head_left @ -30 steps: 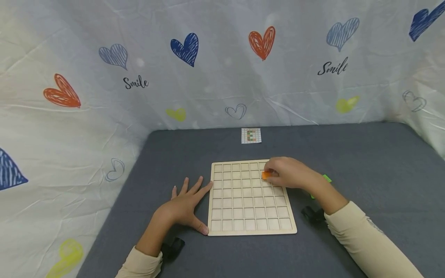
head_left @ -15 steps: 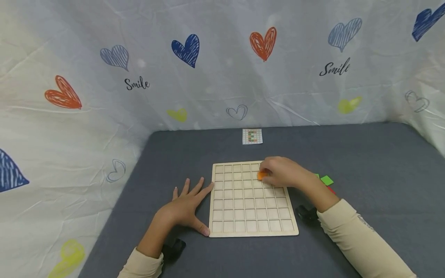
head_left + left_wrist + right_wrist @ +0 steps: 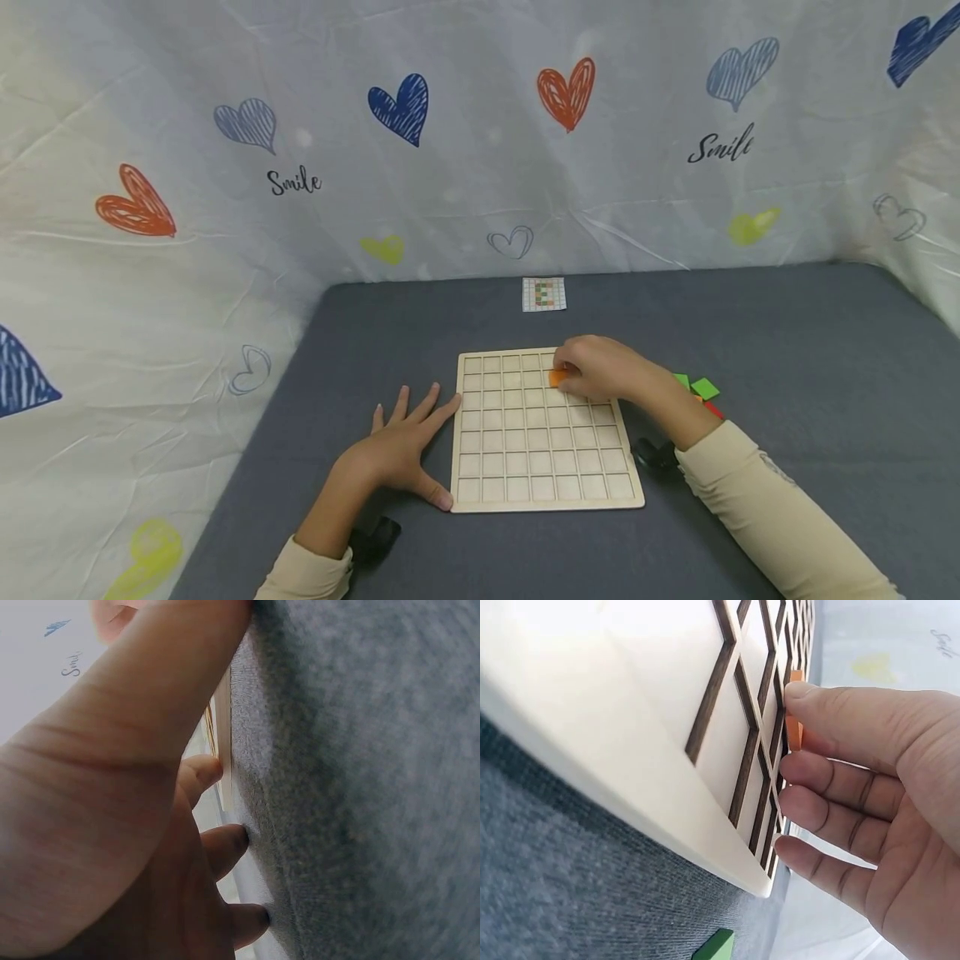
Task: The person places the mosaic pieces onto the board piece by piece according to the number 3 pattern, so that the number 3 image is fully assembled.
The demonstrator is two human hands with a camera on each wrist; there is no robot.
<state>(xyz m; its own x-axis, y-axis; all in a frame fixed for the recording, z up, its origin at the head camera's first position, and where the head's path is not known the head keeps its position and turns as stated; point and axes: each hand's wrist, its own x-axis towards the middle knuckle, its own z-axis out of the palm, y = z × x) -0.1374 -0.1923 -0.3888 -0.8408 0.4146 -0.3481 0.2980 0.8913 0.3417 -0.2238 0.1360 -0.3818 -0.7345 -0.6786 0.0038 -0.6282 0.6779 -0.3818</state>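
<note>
A wooden grid board (image 3: 536, 437) with square recesses lies on the grey cloth. Between thumb and fingers my right hand (image 3: 603, 367) pinches an orange square tile (image 3: 557, 378) over the board's upper rows, right of the middle. In the right wrist view the orange tile (image 3: 795, 733) stands on edge close against the grid, my thumb on its near face. My left hand (image 3: 397, 446) lies spread beside the board, its thumb and index fingertips at the left edge. The left wrist view shows these fingers (image 3: 225, 851) along the board's side, straight and holding nothing.
A small printed card (image 3: 543, 295) with a coloured grid pattern lies near the table's far edge. Beyond my right wrist are several loose tiles, among them a green tile (image 3: 705, 389) and a red tile (image 3: 714, 409). A curtain with hearts (image 3: 566, 93) hangs behind the table.
My right hand has moved a little left across the board with the orange tile, uncovering more of the loose tiles. The left hand stays at the board's edge.
</note>
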